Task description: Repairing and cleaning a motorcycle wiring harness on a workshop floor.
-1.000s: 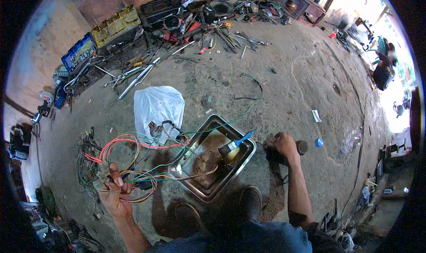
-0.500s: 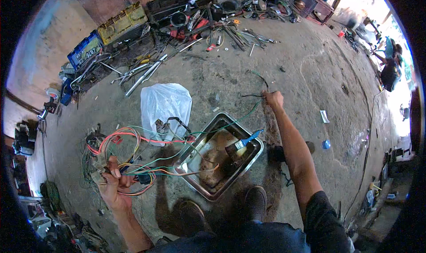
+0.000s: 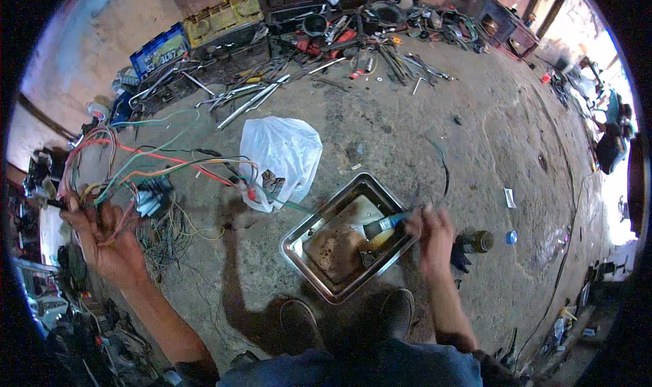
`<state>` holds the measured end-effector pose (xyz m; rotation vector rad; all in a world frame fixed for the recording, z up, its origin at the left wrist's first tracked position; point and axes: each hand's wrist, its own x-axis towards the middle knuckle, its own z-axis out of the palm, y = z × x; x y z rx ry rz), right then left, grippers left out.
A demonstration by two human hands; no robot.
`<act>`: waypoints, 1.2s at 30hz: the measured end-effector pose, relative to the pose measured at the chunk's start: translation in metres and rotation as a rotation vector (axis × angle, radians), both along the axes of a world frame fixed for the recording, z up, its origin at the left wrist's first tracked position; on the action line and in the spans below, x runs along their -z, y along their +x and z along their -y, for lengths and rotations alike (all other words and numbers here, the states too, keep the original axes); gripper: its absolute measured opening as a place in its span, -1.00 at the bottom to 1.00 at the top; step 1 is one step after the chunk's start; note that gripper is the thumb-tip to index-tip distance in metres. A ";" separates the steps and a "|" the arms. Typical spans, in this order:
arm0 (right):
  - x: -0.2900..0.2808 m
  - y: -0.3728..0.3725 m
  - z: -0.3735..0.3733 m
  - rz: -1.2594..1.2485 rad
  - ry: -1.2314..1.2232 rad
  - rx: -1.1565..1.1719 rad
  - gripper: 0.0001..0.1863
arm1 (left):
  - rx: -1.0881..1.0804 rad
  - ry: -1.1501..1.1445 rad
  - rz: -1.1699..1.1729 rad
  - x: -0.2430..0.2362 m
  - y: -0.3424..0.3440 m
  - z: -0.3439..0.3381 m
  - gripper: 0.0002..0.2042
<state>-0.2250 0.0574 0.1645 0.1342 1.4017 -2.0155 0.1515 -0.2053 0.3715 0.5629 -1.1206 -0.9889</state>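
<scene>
My left hand [image 3: 112, 241], raised at the left, is closed round a wiring harness [image 3: 146, 156] of red, green, orange and black wires. Its loops spread to the right, in front of a white plastic bag [image 3: 282, 159]. A pale connector or wrapped bundle [image 3: 151, 198] hangs beside the fingers. Below the bag lies a metal tray [image 3: 309, 283] with dark liquid and dirt in it. A blue-handled paintbrush [image 3: 382, 225] rests in the tray, bristles down-left. My right hand [image 3: 435, 237] is at the brush handle's end; its fingers are blurred, so their grip is unclear.
A dark piece of wire [image 3: 445, 166] shows beyond my right hand. A brownish jar [image 3: 481, 242] and a blue cap [image 3: 511, 237] are to the right. Loose thin wires [image 3: 173, 241] lie under my left arm. Metal tools [image 3: 255, 102] and open toolboxes [image 3: 224, 22] line the back.
My right hand has let go of the dark wire and come back to the brush. My left hand has lifted the harness further left. The view has shifted slightly.
</scene>
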 end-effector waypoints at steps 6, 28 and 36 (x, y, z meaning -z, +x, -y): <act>0.081 0.089 -0.048 -0.101 0.168 -0.389 -0.81 | 0.157 -0.090 -0.043 0.004 0.018 0.010 -0.61; 0.148 0.096 0.284 -1.340 0.140 -1.093 -0.75 | 0.314 -0.202 -0.105 0.000 0.021 -0.078 -0.25; 0.114 0.141 0.283 -0.634 0.176 -1.045 -0.58 | 0.080 -0.120 -0.034 0.004 0.028 -0.086 -0.25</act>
